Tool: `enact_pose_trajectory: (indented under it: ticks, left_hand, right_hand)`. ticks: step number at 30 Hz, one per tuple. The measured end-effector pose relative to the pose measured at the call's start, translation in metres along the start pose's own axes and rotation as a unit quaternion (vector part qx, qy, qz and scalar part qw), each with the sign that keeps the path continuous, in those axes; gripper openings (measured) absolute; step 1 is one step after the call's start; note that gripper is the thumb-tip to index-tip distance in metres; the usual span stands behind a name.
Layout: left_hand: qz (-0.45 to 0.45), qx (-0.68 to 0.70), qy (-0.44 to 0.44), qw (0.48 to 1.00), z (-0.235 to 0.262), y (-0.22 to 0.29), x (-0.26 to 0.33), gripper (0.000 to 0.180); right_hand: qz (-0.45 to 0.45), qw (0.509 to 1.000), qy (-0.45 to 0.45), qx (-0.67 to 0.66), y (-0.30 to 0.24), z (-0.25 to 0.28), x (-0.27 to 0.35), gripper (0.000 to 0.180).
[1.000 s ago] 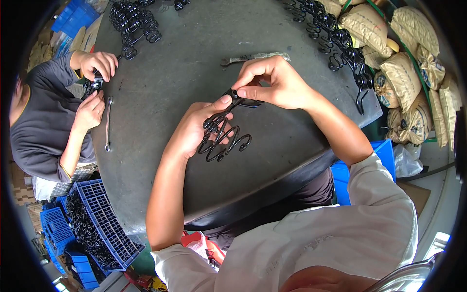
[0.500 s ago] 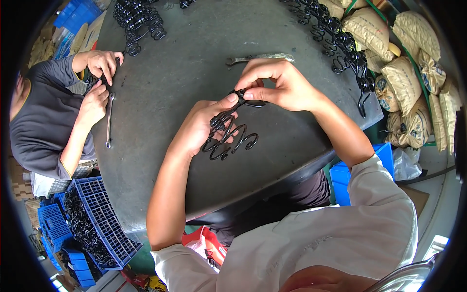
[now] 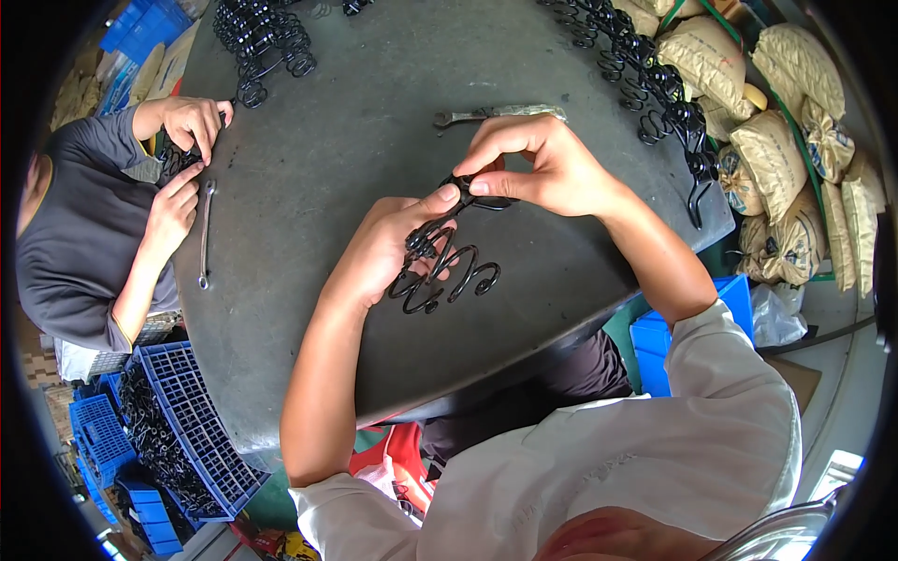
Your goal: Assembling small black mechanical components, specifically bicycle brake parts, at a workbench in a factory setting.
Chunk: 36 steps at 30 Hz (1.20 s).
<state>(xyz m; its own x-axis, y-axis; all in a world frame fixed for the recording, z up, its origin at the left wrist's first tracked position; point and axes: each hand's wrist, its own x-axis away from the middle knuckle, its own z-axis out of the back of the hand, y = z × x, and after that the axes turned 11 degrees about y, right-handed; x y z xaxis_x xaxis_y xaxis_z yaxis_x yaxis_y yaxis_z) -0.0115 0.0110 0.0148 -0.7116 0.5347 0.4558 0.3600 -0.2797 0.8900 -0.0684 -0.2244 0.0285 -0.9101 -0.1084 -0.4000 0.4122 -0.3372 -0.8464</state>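
Black coiled-wire piece (image 3: 421, 243), one, above grey table (image 3: 374, 140); long axis aslant, narrow end pointing away from wearer, coils nearer; left hand (image 3: 379, 241) and right hand (image 3: 550, 173) both pinching narrow end

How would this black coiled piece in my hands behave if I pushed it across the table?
The black coiled piece looks like bent rod, so probably springy, not floppy. Its splayed, open loops might snag or wobble rather than roll smoothly.

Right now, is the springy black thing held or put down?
Held: the left hand grips the springy black thing; the right hand pinches its end.
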Motion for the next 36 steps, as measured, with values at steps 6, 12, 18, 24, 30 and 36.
enact_pose_trajectory:
  ticks: [6,12,18,24,30,36]
  left_hand:
    - [0.0,0.009,-0.003,1.0,0.001,0.0,-0.002,0.061]
    - [0.001,0.023,-0.007,1.0,0.005,-0.003,-0.006,0.055]
    - [0.008,0.021,-0.004,1.0,0.003,-0.003,-0.005,0.056]
    - [0.003,0.011,-0.01,1.0,0.002,-0.003,-0.004,0.058]
    - [-0.016,-0.012,-0.009,1.0,0.002,0.0,-0.002,0.06]
    - [-0.015,-0.009,-0.011,1.0,0.001,0.001,-0.003,0.061]
  right_hand:
    - [-0.071,0.996,0.028,-0.037,0.003,-0.007,0.004,0.011]
    - [-0.098,0.994,0.034,-0.045,0.003,-0.011,0.004,0.014]
    - [-0.029,0.997,0.053,-0.044,0.002,-0.011,0.006,0.012]
    - [0.029,0.999,0.037,-0.003,-0.003,-0.006,0.004,0.017]
    - [0.048,0.999,0.017,0.002,-0.003,-0.003,0.0,0.018]
    - [0.04,0.999,0.021,-0.001,-0.002,-0.002,0.002,0.019]
